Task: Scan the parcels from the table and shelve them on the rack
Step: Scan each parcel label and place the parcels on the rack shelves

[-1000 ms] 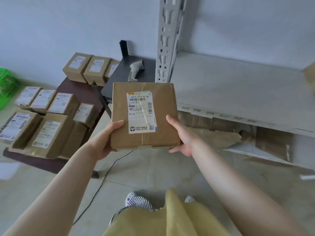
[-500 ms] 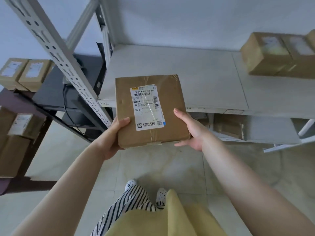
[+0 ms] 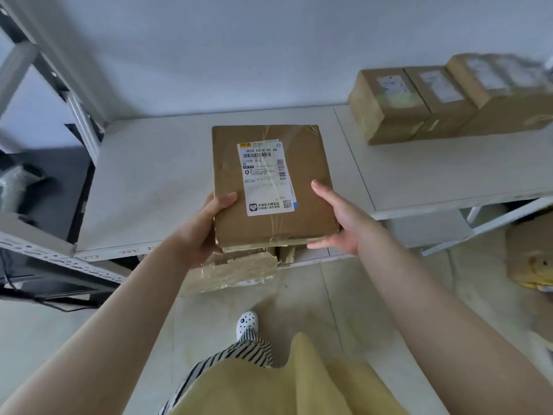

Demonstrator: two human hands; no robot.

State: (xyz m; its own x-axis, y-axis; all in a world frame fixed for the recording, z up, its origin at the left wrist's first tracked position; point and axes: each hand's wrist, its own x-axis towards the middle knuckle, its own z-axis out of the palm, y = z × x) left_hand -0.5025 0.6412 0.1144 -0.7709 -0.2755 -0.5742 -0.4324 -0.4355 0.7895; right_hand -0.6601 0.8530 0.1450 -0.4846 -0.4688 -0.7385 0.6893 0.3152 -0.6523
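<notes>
Two hands are carrying one brown parcel [image 3: 270, 187] in the head view, the only view there is: the left hand [image 3: 203, 232] is clamping its near left corner with the thumb lying on top, and the right hand [image 3: 341, 218] is cupping the near right edge, fingers spread and tucked beneath. The parcel is hovering label-up over the white shelf [image 3: 149, 181] of the rack [image 3: 74, 115], its near end hanging past the front lip. To shelve it well, I would be lowering the far edge first, sliding it flat and square into the bare stretch left of the three shelved parcels [image 3: 449, 97], keeping the label facing up, then drawing both hands out from under. Those three parcels are blurring at the right edge, their labels unreadable. The lower shelf is mostly hiding behind the parcel and arms; only crumpled cardboard [image 3: 236, 269] is peeking out. The table is lying outside the frame.
</notes>
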